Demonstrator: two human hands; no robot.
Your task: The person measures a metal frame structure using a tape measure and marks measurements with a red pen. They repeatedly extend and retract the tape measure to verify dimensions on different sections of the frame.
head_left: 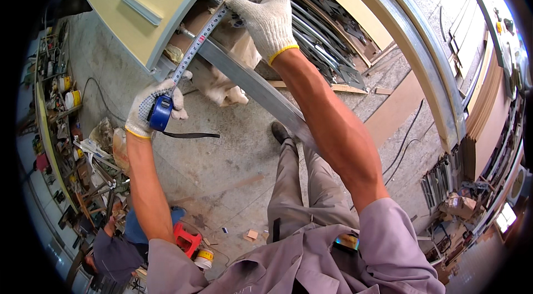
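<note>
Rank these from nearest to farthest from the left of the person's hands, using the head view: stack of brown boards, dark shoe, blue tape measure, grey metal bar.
1. Blue tape measure: gripped in the left hand.
2. Grey metal bar: to that hand's right.
3. Dark shoe: farther right, down on the floor.
4. Stack of brown boards: far right of the view.

Workshop: concrete floor point(205, 141), metal strips point(326, 44), stacked brown boards point(486, 106).
</note>
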